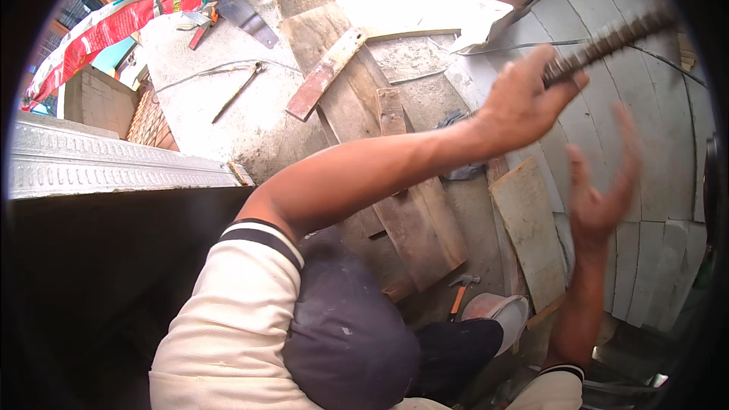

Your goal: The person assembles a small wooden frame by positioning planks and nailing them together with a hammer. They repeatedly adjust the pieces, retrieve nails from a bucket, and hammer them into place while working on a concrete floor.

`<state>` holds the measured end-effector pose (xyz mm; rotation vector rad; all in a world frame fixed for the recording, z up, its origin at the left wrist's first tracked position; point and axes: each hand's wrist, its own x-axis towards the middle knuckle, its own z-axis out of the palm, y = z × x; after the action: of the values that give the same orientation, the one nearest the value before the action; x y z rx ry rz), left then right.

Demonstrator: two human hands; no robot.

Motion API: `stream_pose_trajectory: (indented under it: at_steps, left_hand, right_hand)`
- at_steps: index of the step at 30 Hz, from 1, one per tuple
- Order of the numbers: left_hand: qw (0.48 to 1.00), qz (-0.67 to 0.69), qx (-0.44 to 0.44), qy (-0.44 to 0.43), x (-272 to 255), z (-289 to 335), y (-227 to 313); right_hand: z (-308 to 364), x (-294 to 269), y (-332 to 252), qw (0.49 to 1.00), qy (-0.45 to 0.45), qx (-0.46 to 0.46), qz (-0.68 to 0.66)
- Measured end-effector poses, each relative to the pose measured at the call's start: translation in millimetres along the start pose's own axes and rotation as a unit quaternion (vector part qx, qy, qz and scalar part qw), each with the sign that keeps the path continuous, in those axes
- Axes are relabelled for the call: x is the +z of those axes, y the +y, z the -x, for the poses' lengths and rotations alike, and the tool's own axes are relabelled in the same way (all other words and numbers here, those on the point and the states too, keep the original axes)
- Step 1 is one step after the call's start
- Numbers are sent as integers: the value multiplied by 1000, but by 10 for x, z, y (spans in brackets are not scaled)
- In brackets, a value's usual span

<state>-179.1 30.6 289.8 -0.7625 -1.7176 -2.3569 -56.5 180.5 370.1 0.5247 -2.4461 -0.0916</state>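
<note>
My left hand (524, 99) is raised at the right, its arm stretched across the view. Its fingers are wrapped round one end of a dark ribbed steel bar (619, 45), which slants up to the right and is blurred at its far end. Below the bar, my right hand (604, 201) is lifted with thumb and fingers spread, holding nothing and slightly smeared by motion. Behind both hands rises a surface of pale grey blocks (653, 137) with visible joints. Whether the bar touches the blocks cannot be made out.
Wooden planks (425, 220) lie on the dusty floor, and a pale board (528, 201) leans nearby. A hammer (459, 292) is beside a white bucket (509, 315) near my legs. Farther off are a metal rod (237, 91) and a red sack (121, 34). A white ribbed ledge (114, 156) runs along the left.
</note>
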Motion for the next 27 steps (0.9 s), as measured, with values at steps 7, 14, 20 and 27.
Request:
stream_pose_trajectory:
  at_steps: [7,14,20,27]
  left_hand:
    - [964,260,-33,-37,-670,-192,580]
    - [964,235,-44,-112,-846,-103,136]
    - [805,-562,-190,-23,-2607,555,-1089]
    - [732,-638,-236,38,-3041,1161,-1691]
  right_hand:
    - [478,1073,-271,954,-139,176,-198]
    - [512,941,-294,897,-70,293,-325]
    - [1104,200,-321,780,-227,455,-365]
    - [1578,-432,-560,659,-351,557,-364]
